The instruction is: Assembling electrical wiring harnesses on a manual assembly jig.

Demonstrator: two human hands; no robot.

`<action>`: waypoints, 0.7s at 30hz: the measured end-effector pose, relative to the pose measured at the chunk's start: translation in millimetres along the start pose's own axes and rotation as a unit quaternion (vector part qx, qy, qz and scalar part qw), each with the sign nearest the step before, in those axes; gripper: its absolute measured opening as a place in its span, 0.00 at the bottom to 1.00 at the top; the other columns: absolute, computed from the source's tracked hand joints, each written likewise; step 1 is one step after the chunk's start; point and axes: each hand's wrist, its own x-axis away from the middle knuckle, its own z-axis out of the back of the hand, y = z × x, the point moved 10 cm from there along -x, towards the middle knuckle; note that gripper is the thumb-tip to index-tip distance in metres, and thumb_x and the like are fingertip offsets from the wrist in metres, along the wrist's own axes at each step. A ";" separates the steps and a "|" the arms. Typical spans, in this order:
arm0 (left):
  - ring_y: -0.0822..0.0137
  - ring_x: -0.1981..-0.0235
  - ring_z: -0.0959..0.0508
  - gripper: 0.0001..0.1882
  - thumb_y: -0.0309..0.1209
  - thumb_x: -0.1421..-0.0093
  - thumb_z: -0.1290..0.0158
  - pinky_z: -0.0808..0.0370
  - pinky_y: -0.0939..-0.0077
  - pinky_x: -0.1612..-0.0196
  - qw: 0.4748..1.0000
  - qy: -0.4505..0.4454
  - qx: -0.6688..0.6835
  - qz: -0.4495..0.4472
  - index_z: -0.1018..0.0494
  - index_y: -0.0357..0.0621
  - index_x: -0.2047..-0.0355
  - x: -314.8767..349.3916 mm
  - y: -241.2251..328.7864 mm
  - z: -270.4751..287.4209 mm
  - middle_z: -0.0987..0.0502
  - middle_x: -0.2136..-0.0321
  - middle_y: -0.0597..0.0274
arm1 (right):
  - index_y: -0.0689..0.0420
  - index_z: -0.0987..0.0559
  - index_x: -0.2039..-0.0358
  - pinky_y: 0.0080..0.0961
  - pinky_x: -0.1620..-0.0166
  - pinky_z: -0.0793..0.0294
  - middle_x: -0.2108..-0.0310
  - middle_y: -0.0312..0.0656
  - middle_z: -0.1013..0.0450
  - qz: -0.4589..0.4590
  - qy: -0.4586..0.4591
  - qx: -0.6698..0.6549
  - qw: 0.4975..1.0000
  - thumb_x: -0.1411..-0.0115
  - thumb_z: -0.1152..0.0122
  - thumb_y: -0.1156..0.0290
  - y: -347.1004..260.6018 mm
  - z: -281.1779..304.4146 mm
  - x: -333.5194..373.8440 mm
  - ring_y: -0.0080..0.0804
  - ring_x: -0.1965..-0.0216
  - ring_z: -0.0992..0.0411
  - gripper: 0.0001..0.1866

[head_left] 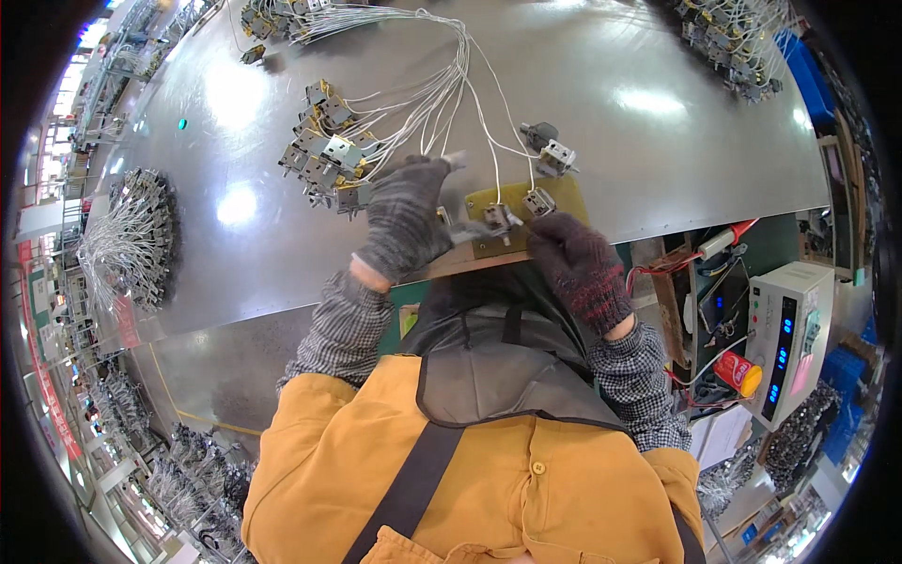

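"Which way does the small metal part point?"
"Its white wire leaves toward the far side; blur hides its long axis."
"And beneath it?"
"A yellow board at the near edge of a shiny metal table; a power supply stands right."
"The hands?"
"Apart: left hand just left of it, right hand curled, near right. Whether either grips anything, I can't tell."

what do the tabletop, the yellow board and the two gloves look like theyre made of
Tabletop: probably sheet metal, smooth grey, mirroring bright lights.
Yellow board: perhaps plastic or resin laminate, flat and faintly shiny.
Left glove and right glove: apparently knitted yarn, matte, with speckled, fuzzy texture; fibre unclear.
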 end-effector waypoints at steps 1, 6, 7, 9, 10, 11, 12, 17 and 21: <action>0.51 0.60 0.19 0.38 0.43 0.55 0.24 0.23 0.58 0.55 1.000 0.000 0.000 0.001 0.23 0.44 0.44 4.4 0.2 1.5 0.20 0.62 0.52 | 0.58 0.18 0.52 0.37 0.53 0.20 0.59 0.51 0.19 -0.037 -0.044 -0.052 0.997 0.32 0.39 0.73 9.4 -14.2 2.7 0.48 0.56 0.18 0.10; 0.49 0.63 0.20 0.24 0.46 0.51 0.27 0.25 0.53 0.58 0.986 -0.117 -0.116 0.041 0.19 0.47 0.59 43.5 -21.3 -44.9 0.19 0.68 0.54 | 0.52 0.17 0.51 0.45 0.54 0.19 0.58 0.51 0.18 0.059 -0.062 -0.020 0.996 0.33 0.37 0.69 -0.4 -51.3 5.5 0.55 0.56 0.19 0.11; 0.49 0.63 0.20 0.25 0.46 0.51 0.27 0.25 0.54 0.57 0.988 -0.113 -0.088 0.057 0.18 0.48 0.58 47.2 -27.4 -48.3 0.19 0.69 0.54 | 0.52 0.17 0.51 0.45 0.54 0.19 0.58 0.52 0.18 0.064 -0.061 0.060 0.994 0.33 0.37 0.69 -3.5 -50.8 5.2 0.55 0.56 0.19 0.11; 0.51 0.63 0.19 0.26 0.47 0.50 0.27 0.23 0.55 0.57 0.993 -0.090 -0.019 0.077 0.18 0.47 0.56 39.0 -20.4 -32.4 0.19 0.69 0.54 | 0.53 0.17 0.50 0.43 0.54 0.19 0.58 0.52 0.18 0.056 -0.032 0.072 0.995 0.32 0.38 0.69 2.4 -27.5 1.9 0.54 0.56 0.19 0.11; 0.52 0.63 0.18 0.27 0.47 0.50 0.27 0.22 0.57 0.57 0.992 -0.064 0.047 0.098 0.18 0.46 0.54 35.4 -20.3 -23.8 0.18 0.69 0.54 | 0.53 0.18 0.50 0.42 0.54 0.19 0.57 0.52 0.18 0.053 -0.004 0.084 0.995 0.32 0.38 0.69 7.7 -13.1 -1.9 0.52 0.56 0.18 0.12; 0.52 0.63 0.18 0.27 0.47 0.50 0.27 0.22 0.57 0.57 0.992 -0.064 0.047 0.097 0.18 0.46 0.54 33.2 -22.2 -26.0 0.18 0.69 0.54 | 0.53 0.18 0.50 0.42 0.54 0.19 0.57 0.52 0.18 0.052 -0.004 0.085 0.995 0.32 0.38 0.69 11.7 -7.4 -4.0 0.52 0.56 0.18 0.12; 0.54 0.64 0.16 0.28 0.47 0.49 0.27 0.21 0.60 0.57 0.990 -0.064 0.079 0.101 0.18 0.45 0.53 28.2 -27.0 -30.7 0.17 0.68 0.53 | 0.53 0.18 0.49 0.42 0.54 0.19 0.58 0.51 0.18 0.048 0.029 0.100 0.993 0.32 0.39 0.69 15.6 3.9 -6.4 0.53 0.57 0.18 0.12; 0.60 0.63 0.13 0.27 0.47 0.45 0.29 0.18 0.67 0.57 0.968 -0.131 0.189 0.102 0.18 0.42 0.52 2.1 -26.5 -68.2 0.14 0.65 0.54 | 0.53 0.18 0.49 0.43 0.55 0.20 0.58 0.51 0.18 0.041 0.082 0.100 0.991 0.32 0.39 0.69 29.8 22.0 -15.8 0.53 0.57 0.18 0.12; 0.57 0.63 0.13 0.28 0.50 0.46 0.30 0.18 0.65 0.55 0.970 -0.175 0.142 0.095 0.17 0.42 0.54 -5.9 -24.1 -74.4 0.14 0.68 0.53 | 0.51 0.18 0.50 0.46 0.53 0.21 0.56 0.50 0.19 0.032 0.077 0.095 0.992 0.32 0.40 0.67 37.2 22.2 -14.7 0.56 0.56 0.20 0.11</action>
